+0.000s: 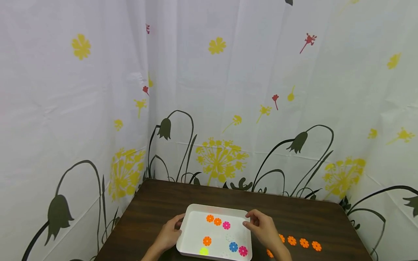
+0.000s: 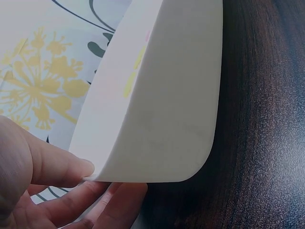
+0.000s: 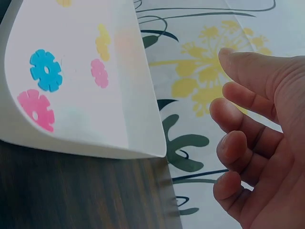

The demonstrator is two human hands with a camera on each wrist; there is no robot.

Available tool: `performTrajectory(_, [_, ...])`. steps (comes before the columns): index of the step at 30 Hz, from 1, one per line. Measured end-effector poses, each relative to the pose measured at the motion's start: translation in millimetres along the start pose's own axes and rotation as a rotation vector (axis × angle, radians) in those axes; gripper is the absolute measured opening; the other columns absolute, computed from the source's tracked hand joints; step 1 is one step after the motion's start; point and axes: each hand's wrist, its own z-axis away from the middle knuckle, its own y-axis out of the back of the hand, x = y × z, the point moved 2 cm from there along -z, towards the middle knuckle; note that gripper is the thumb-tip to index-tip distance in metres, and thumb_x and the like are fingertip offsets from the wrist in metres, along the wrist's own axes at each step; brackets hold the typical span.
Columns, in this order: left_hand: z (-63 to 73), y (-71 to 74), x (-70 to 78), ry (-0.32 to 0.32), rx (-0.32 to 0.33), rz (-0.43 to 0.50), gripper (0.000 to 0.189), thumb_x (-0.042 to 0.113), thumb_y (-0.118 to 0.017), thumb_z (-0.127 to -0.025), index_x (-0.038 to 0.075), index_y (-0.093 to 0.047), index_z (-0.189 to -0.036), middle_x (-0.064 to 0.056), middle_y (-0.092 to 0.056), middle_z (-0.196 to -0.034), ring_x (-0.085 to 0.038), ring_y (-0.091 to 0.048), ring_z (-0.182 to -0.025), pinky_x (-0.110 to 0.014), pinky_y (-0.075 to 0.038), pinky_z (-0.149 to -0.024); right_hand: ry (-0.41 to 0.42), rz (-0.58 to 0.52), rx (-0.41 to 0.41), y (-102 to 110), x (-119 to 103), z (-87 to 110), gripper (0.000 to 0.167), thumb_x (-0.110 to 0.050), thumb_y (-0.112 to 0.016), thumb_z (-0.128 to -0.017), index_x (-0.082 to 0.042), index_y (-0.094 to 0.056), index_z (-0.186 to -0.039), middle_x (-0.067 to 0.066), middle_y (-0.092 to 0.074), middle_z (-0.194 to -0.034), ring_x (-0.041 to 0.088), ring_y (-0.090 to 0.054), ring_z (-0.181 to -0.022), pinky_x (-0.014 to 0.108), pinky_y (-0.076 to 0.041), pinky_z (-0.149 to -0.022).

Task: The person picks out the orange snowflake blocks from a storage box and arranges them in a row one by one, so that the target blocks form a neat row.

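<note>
A white shallow tray [image 1: 193, 232] holds several notched, flower-shaped plastic discs. Orange discs [image 1: 207, 241] lie at its middle and far side, with a pink disc [image 1: 226, 225] beside the far pair. A yellow disc [image 1: 204, 251], a blue disc [image 1: 233, 247] and another pink disc [image 1: 242, 251] are along the near side; faint clear pieces [image 1: 230, 237] lie between. My left hand [image 1: 168, 233] pinches the tray's left rim, thumb on top and fingers beneath in the left wrist view. Just off the tray's right edge, my right hand [image 3: 267, 124] holds nothing, its fingers loosely bent.
Several orange discs [image 1: 304, 243] lie on the dark wooden table [image 1: 156, 203] to the right, one partly behind the right forearm. A white curtain [image 1: 209, 90] printed with flowers hangs just behind the table's far edge.
</note>
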Motion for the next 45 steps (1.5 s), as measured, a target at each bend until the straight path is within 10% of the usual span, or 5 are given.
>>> performTrajectory(45, [2.2,0.5,-2.4,-0.014,0.018,0.034,0.063,-0.015,-0.056,-0.083,-0.008,-0.055,-0.145,-0.036,-0.069,-0.115,-0.032,-0.076,-0.086,-0.042,-0.063,-0.068,0.120,-0.022,-0.207,-81.3,-25.6,-16.6,0.027,-0.020,-0.085,-0.089,-0.006,-0.073,-0.109,-0.006,-0.060,-0.077,0.008,-0.051,-0.065,0.022,-0.044,-0.056])
